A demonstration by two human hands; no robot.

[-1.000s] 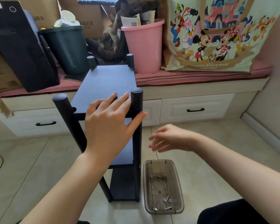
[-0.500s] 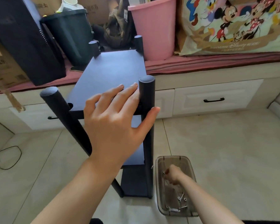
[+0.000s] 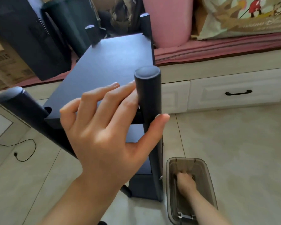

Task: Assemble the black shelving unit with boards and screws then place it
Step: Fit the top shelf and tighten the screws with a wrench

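The black shelving unit (image 3: 110,65) stands upright on the tiled floor (image 3: 234,143) before the window bench. The left hand (image 3: 104,132) rests on its top board's near edge, fingers straight, thumb hooked round the near right post (image 3: 148,98). The right hand (image 3: 185,181) reaches into the clear plastic bin (image 3: 209,174) (just right of the unit's foot), fingers curled; whether it holds anything cannot be told.

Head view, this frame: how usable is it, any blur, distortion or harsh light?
Head view: soft daylight, no harsh glare; wide-angle bending splays the shelving unit posts; left hand fairly sharp, resting on the top board; right hand in the clear bin is blurred, so any screw in it cannot be told; top edge also soft.
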